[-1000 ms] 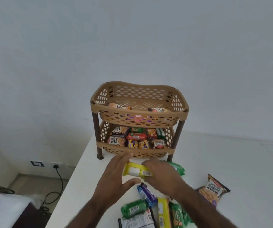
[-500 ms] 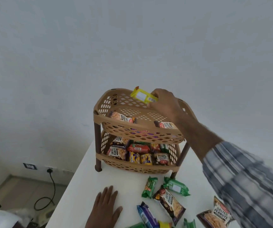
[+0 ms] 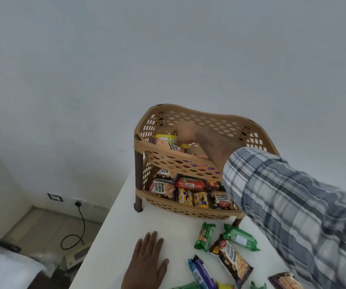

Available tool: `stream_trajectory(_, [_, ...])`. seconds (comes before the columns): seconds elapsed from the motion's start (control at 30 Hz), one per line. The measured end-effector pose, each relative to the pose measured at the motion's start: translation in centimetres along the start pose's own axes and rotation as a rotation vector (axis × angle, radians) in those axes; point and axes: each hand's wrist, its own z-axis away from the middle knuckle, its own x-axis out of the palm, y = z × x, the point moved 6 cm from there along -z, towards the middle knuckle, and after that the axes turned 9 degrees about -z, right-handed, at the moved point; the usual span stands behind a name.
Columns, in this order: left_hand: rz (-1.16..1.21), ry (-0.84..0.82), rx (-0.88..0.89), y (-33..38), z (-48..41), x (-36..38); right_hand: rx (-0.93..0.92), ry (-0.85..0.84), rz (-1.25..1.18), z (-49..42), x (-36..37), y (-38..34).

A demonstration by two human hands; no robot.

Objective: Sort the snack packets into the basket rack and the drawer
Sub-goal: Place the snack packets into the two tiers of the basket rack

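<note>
A tan two-tier basket rack [image 3: 161, 152] stands on the white table [image 3: 115, 232]. My right hand [image 3: 185, 133] reaches down into the top basket, fingers around a yellow snack packet [image 3: 166, 138] that rests on a peanut packet there. The lower basket holds several packets, among them salted peanuts [image 3: 162, 189]. My left hand [image 3: 147, 261] lies flat on the table, palm down, holding nothing. Loose packets lie in front of the rack: two green ones [image 3: 205, 236], a salted peanuts packet [image 3: 233, 259] and a blue one [image 3: 201, 272]. No drawer is in view.
The table's left edge drops to the floor, where a black cable [image 3: 78, 230] runs from a wall socket [image 3: 77, 203]. A plain wall stands behind the rack. More packets sit at the bottom edge of the frame.
My right hand carried the yellow packet from the table up over the rack and down into the top basket. My left hand let go and settled flat on the table.
</note>
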Motion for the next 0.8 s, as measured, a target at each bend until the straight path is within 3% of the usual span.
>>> stream_trajectory(0.13, [-0.028,0.067,-0.011,-0.1,0.3,-0.8,-0.058,0.17,-0.078,4.1,-2.4,-1.0])
stream_trajectory(0.27, [-0.056,0.082,0.01,0.2,0.6,-1.1,-0.16,0.473,-0.417,14.4,-3.7,-1.6])
stream_trajectory(0.37, [-0.012,0.047,0.01,0.1,0.7,-1.2,-0.202,0.814,-0.483,23.8,-0.8,0.5])
stream_trajectory(0.43, [0.055,0.036,0.012,0.0,1.0,-1.3,-0.201,0.92,-0.485,28.8,4.2,2.7])
stream_trajectory(0.53, [0.167,0.056,0.061,0.7,2.8,-2.1,-0.132,0.63,-0.413,33.3,15.2,5.3])
stream_trajectory(0.67, [0.212,0.168,0.177,2.6,7.6,-3.2,-0.241,0.148,-0.061,37.6,28.7,5.4])
stream_trajectory(0.8, [0.132,0.204,0.362,4.3,11.7,-2.8,-0.208,0.047,0.075,38.1,33.6,5.6])
